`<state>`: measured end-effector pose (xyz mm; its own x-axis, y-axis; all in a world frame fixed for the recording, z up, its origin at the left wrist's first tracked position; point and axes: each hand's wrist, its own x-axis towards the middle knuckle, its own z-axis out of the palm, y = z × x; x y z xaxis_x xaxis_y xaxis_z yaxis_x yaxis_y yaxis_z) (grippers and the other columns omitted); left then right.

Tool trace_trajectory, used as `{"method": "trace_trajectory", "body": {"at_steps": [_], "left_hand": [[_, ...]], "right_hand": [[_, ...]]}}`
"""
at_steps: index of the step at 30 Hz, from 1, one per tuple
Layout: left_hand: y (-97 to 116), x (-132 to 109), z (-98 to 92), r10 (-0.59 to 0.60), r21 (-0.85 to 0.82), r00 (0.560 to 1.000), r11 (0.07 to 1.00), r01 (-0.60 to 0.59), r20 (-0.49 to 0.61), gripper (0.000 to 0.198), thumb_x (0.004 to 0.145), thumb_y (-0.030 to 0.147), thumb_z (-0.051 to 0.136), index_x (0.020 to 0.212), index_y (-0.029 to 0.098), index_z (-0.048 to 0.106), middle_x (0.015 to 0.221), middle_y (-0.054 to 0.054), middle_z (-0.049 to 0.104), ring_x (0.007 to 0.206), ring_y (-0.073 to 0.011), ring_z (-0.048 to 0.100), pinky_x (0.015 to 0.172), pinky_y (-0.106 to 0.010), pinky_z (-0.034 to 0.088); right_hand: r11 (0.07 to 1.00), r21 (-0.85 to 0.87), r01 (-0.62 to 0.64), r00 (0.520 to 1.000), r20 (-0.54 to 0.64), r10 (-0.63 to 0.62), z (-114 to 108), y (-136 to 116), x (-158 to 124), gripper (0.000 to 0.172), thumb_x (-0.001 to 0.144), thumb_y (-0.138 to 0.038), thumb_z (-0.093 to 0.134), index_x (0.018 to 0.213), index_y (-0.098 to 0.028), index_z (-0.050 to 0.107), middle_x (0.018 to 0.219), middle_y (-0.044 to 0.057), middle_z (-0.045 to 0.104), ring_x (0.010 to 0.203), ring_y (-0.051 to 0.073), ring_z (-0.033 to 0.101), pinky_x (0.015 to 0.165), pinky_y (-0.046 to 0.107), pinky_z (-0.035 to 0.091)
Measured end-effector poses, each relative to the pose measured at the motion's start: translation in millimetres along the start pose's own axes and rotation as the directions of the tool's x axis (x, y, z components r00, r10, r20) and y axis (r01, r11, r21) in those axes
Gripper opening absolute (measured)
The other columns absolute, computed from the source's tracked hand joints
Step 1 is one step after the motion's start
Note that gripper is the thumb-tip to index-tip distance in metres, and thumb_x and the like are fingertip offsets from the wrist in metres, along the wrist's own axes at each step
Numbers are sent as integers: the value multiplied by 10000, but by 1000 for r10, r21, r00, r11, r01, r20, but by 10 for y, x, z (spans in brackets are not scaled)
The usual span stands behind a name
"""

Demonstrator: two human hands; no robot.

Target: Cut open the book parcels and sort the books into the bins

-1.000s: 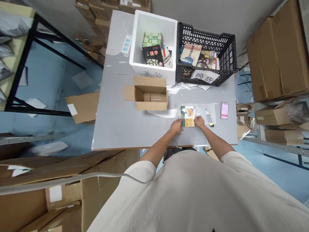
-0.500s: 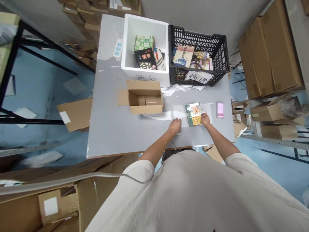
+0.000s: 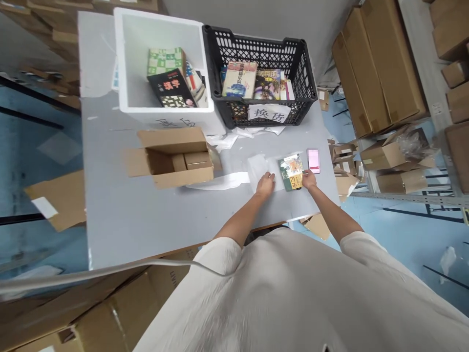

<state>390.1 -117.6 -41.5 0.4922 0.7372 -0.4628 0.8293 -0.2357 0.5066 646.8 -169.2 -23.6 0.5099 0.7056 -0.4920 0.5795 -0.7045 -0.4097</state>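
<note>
My right hand [image 3: 309, 179] grips the right edge of a small book [image 3: 290, 172] with a green, white and yellow cover, which lies face up on the table. Under and beside the book is a thin, translucent wrapping sheet [image 3: 257, 168]. My left hand [image 3: 266, 185] is closed on the sheet just left of the book, its fingers curled and partly hidden. A phone [image 3: 313, 161] with a lit pink screen lies just beyond my right hand.
An open carton [image 3: 175, 178] stands left of my hands on the grey table [image 3: 146, 220]. Behind it are a white foam box [image 3: 164, 113] and a black plastic crate [image 3: 262, 40], both holding books. Crumpled white paper [image 3: 225, 142] lies before them. Shelves with cartons [image 3: 401, 181] stand right.
The camera has swung, so the table appears further left. Both hands and the book are further right along the table, with the book nearer the phone. More of the sheet shows by my left hand.
</note>
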Motion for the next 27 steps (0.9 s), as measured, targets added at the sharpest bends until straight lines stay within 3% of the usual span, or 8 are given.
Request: {"method": "trace_trajectory", "body": {"at_steps": [3, 8, 16, 18, 21, 27], "left_hand": [[109, 74, 96, -20, 21, 1000, 1000, 20, 9, 474, 1105, 283, 614, 1575, 222, 615, 1598, -201, 593, 1456, -370, 610, 1232, -488, 525], [167, 142, 150, -39, 87, 999, 995, 38, 11, 417, 1085, 250, 646, 1501, 240, 662, 1569, -198, 602, 1488, -375, 548, 1250, -494, 486], [105, 227, 97, -42, 134, 999, 990, 37, 32, 374, 1016, 58, 545, 1281, 196, 770, 1353, -215, 698, 1375, -371, 605, 1143, -477, 507], [62, 198, 37, -59, 73, 998, 995, 61, -22, 325, 1013, 78, 566, 1242, 200, 763, 1366, -204, 683, 1304, -357, 644, 1080, -456, 533], [-53, 124, -140, -109, -71, 976, 993, 97, -188, 204, 1056, 172, 562, 1154, 223, 733, 1339, -170, 662, 1174, -321, 689, 995, -429, 560], [-375, -127, -670, -76, -224, 846, 973, -52, -528, 83, 1000, 178, 613, 1000, 254, 646, 1181, -103, 657, 1066, -269, 692, 1003, -394, 564]], "right_hand": [[985, 23, -171, 985, 21, 171, -29, -7, -11, 447, 1046, -263, 482, 1443, -255, 689, 1157, 84, 850, 1164, 317, 778, 1251, 526, 432], [990, 35, -139, 989, 46, 137, -39, -33, -16, 432, 1044, -241, 472, 1419, -266, 685, 1164, 68, 849, 1179, 309, 747, 1265, 538, 406], [996, 18, -87, 994, 73, 85, -53, -92, -74, 415, 1061, -232, 460, 1408, -257, 686, 1176, 69, 837, 1152, 286, 729, 1217, 481, 410], [998, 20, -65, 995, 80, 63, -60, -124, -100, 416, 1063, -228, 454, 1405, -259, 689, 1166, 61, 838, 1133, 281, 730, 1209, 474, 413], [999, 1, -32, 994, 100, 32, -51, -195, -141, 435, 1078, -228, 429, 1426, -260, 689, 1125, 52, 842, 1111, 275, 733, 1210, 473, 409], [992, -87, 89, 983, 171, -73, 150, -504, -209, 482, 1071, -208, 446, 1461, -280, 719, 1122, 51, 850, 1191, 289, 731, 1205, 482, 420]]}}
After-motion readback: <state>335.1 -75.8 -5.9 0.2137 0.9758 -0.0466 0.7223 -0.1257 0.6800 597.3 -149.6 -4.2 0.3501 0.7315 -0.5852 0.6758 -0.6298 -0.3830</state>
